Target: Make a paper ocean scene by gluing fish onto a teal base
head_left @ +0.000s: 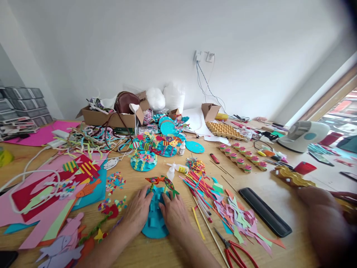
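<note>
A round blue paper piece [154, 225] with raised blue folds lies on the table near the front edge. My left hand [138, 209] rests on its left side, fingertips at the upper left beside a green twisted stem. My right hand [175, 211] lies on its right side, fingers spread near the upper right. Above the fingertips, an orange patterned paper fish [155, 180] and a green and red one [170, 185] stand on stems at the far side. Behind them are a clear glue bottle [170, 173] and a yellow-labelled bottle [182, 169]. The left fingertips are partly hidden.
Red-handled pliers [235, 253], a black tray [264, 211] and paper scraps [237, 212] lie right. Coloured paper [36, 208] covers the left. Finished-looking blue pieces [143, 162] stand behind. Another person's hand [318, 201] is at far right, by an egg carton [294, 178].
</note>
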The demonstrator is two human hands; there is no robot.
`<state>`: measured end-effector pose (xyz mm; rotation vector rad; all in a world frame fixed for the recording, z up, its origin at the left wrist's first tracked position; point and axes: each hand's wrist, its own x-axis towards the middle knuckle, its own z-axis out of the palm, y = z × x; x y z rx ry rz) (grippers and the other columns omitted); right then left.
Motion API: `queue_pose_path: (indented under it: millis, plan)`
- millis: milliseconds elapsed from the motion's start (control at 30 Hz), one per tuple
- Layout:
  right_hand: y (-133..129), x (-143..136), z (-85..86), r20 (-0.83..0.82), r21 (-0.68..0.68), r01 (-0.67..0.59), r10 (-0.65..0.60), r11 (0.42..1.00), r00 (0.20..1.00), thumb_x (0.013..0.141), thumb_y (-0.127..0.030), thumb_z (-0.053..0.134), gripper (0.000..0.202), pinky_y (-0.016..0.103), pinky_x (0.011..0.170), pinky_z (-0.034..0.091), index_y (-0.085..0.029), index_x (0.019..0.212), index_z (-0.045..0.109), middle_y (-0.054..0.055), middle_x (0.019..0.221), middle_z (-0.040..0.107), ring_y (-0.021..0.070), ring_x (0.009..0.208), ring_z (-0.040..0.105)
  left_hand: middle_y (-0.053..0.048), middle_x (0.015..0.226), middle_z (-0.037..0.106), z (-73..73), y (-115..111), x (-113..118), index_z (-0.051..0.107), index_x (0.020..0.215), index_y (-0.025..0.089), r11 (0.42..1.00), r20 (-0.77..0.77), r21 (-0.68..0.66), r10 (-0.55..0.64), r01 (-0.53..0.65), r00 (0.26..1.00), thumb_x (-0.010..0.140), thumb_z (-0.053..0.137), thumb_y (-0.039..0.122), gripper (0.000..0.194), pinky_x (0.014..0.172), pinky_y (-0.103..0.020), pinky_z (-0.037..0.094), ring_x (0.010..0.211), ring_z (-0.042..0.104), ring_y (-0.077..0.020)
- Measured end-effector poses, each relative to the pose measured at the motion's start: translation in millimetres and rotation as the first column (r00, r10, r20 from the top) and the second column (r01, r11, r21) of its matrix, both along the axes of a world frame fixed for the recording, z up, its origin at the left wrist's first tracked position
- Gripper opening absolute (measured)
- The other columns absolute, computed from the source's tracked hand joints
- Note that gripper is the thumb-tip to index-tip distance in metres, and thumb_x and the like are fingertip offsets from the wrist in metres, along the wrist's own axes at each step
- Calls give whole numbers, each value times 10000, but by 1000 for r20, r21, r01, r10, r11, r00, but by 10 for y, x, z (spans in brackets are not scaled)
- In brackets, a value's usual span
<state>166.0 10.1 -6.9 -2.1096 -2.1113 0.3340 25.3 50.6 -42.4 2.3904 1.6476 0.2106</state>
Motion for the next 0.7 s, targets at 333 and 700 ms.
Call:
queue_pose_path:
  millis: [333, 700]
  plan:
    - [156, -33, 37, -14, 23, -63, 64, 998, 998, 903, -337, 413, 302, 378, 913, 392, -191, 1065, 621, 121, 1107, 600, 268, 1070, 512, -109, 1411, 416, 58, 110, -51, 557, 1215, 159, 998, 0, -33, 61, -61, 998, 857, 350, 109, 417, 1043, -346, 323, 1274, 409, -225]
    - [269, -52, 14, -57, 14, -74, 75, 997, 996, 917, -306, 377, 301, 347, 920, 365, -206, 1060, 622, 106, 1161, 569, 260, 1101, 485, -122, 1400, 426, 133, 193, -121, 576, 1192, 148, 996, 59, -66, 57, -53, 997, 860, 370, 114, 393, 1051, -330, 313, 1289, 388, -233]
